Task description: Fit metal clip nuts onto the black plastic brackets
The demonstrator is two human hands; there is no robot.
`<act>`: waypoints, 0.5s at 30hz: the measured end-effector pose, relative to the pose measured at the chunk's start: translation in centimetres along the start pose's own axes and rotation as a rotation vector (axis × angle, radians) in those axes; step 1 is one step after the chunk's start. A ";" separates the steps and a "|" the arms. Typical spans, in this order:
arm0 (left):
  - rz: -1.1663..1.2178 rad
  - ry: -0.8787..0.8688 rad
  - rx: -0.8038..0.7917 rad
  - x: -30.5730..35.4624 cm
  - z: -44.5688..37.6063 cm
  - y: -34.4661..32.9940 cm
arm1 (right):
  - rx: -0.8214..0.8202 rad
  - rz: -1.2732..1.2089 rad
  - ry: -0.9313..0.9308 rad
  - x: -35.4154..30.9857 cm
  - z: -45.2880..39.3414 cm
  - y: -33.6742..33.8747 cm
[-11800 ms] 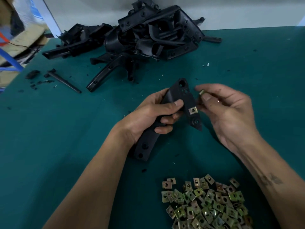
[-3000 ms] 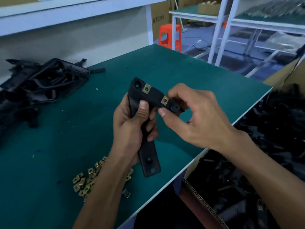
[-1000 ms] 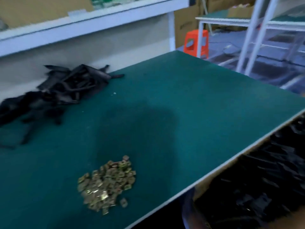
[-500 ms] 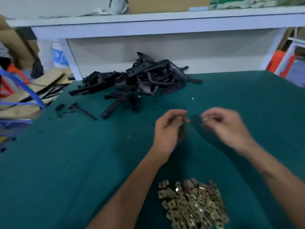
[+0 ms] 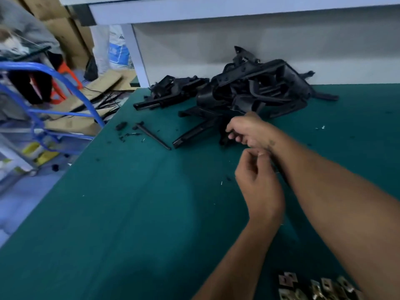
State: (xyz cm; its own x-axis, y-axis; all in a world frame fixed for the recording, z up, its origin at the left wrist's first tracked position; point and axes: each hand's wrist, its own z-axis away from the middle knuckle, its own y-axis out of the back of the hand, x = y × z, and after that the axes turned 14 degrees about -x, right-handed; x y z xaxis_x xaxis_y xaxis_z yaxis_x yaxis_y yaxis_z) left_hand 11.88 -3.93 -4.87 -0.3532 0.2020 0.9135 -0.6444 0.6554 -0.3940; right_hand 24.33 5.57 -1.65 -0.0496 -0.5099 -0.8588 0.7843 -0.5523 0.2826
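Black plastic brackets (image 5: pixel 249 89) are lying heaped at the back of the green bench (image 5: pixel 129 213), against the white wall. The right hand (image 5: pixel 249 131) is reaching into the heap's near edge, fingers curling around a dark piece there. The left hand (image 5: pixel 259 182) is hovering just nearer, fingers loosely curled, holding nothing visible. Metal clip nuts (image 5: pixel 313 287) are sitting at the bench's near edge.

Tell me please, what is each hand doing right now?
Left hand: fingers curled; contents cannot be told.
Right hand: gripping a black bracket by the pile.
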 end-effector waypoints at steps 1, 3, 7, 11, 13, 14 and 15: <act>-0.026 -0.023 -0.005 0.0 0.4 -0.1 | -0.042 0.001 -0.022 0.1 0.1 0.1; -0.161 -0.109 -0.013 0.3 0.6 0.0 | -0.103 -0.066 -0.047 -0.1 0.8 0.5; -1.051 -0.401 -0.024 0.5 0.1 1.5 | 0.047 -0.191 0.061 -0.2 4.0 3.1; -1.547 -0.416 -0.018 0.7 0.3 2.0 | -0.013 -0.141 -0.020 1.3 9.1 6.1; -1.534 -0.527 -0.045 0.8 0.7 2.2 | -0.121 -0.181 -0.142 2.7 11.7 7.5; -1.493 -0.576 -0.081 0.9 0.8 2.1 | -0.158 -0.224 -0.181 3.3 12.8 8.4; -1.410 -0.614 -0.129 1.3 0.8 2.0 | -0.190 -0.274 -0.207 3.7 13.9 9.3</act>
State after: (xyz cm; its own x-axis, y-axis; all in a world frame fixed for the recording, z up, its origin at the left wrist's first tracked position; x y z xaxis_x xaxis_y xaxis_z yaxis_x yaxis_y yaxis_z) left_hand 9.64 -2.92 -4.54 0.2355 -0.9138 0.3308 -0.6343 0.1133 0.7647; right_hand 22.84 -10.68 3.77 -0.3816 -0.4933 -0.7817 0.8240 -0.5647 -0.0459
